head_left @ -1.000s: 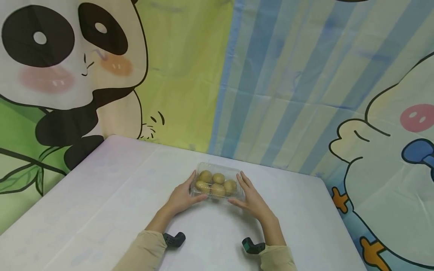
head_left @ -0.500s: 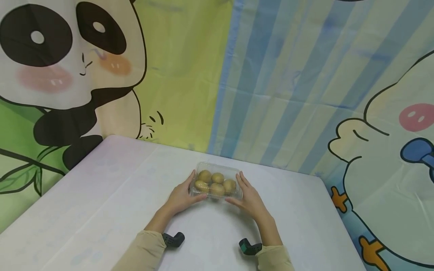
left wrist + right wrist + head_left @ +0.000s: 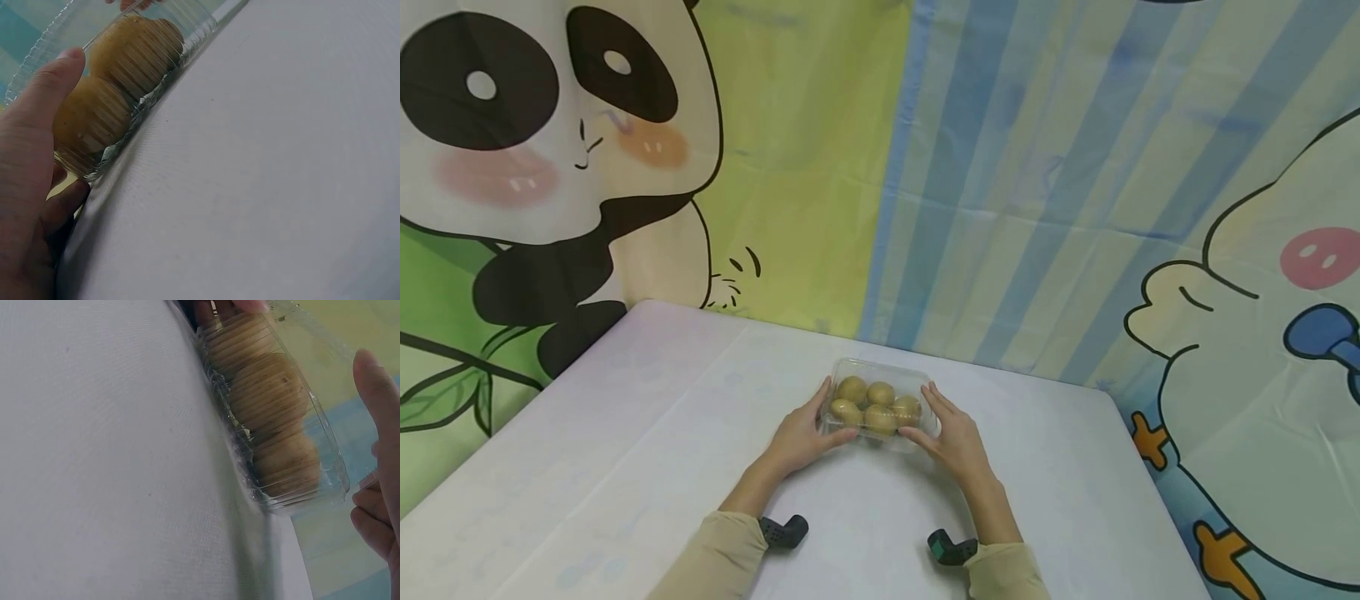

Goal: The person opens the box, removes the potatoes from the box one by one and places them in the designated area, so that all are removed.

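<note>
A clear plastic box (image 3: 887, 367) with several round yellow-brown potatoes (image 3: 881, 418) inside stands toward the far side of the white table. My left hand (image 3: 797, 437) grips its left end, with the thumb over the near side and the fingers along the end. In the left wrist view the thumb (image 3: 53, 84) overlaps the ribbed wall of the box. At the right end is my right hand (image 3: 958, 442), its fingers straight along that end. The right wrist view shows its thumb (image 3: 375, 387) spread apart from the box wall.
The white table (image 3: 647, 450) reaches back to a printed cloth backdrop (image 3: 805, 167) with a panda, stripes and a cartoon bird. A dark wrist camera (image 3: 786, 531) sits at the left sleeve, and another dark camera (image 3: 951, 547) at the right.
My right hand has shifted slightly left, closer round the right end of the box. The left hand and the box stay nearly where they were.
</note>
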Motion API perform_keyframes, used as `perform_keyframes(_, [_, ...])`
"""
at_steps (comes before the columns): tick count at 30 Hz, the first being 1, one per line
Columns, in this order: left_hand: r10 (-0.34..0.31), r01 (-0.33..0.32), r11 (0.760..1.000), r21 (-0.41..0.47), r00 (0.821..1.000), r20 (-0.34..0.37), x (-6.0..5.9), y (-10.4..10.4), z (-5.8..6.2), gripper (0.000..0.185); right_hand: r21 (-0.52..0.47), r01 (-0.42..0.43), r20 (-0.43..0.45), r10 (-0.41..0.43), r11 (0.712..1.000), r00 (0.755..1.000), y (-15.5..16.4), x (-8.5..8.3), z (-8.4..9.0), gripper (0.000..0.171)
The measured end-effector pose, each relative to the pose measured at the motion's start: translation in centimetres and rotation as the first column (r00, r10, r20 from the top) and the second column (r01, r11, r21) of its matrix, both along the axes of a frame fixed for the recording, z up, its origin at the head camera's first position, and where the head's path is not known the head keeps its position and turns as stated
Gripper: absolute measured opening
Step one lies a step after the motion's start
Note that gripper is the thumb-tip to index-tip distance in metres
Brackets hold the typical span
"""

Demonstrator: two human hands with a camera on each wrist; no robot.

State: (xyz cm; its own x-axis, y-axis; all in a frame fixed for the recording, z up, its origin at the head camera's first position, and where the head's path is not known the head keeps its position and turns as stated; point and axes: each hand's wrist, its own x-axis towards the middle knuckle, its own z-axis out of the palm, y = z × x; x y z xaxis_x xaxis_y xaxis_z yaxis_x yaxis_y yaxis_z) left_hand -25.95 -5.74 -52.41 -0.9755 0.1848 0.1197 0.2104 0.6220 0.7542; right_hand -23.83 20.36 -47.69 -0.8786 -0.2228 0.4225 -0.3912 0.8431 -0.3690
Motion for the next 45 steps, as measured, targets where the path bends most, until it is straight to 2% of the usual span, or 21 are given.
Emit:
perform_keyframes(11, [-0.001, 0.001, 1.0, -0.003, 1.0, -0.002, 0.5, 0.1, 0.5, 0.107, 0.036, 0.01, -0.098, -0.006, 0.999, 0.995, -0.1, 0.1, 0.0, 0.072])
perform_keyframes(23, [0.012, -0.012, 1.0, -0.008, 1.0, -0.003, 0.4, 0.1, 0.5, 0.107, 0.046, 0.022, -0.187, -0.013, 0.999, 0.982, -0.6, 0.1, 0.3, 0.068])
perform_keyframes(33, [-0.01, 0.009, 0.999, -0.032, 0.999, -0.031, 0.3, 0.1, 0.1, 0.105, -0.017, 0.083, -0.144, -0.085, 0.996, 0.986, -0.3, 0.0, 0.6, 0.055])
perform_keyframes(41, [-0.026, 0.023, 0.999, -0.048, 0.997, -0.066, 0.2, 0.1, 0.2, 0.102, -0.112, 0.058, -0.126, -0.072, 0.992, 0.989, -0.6, -0.1, 0.8, 0.055])
perform_keyframes(45, [-0.034, 0.031, 0.999, -0.044, 0.997, -0.072, 0.2, 0.0, 0.2, 0.102, -0.186, 0.081, -0.041, -0.09, 0.979, 0.995, -0.7, -0.1, 1.1, 0.057])
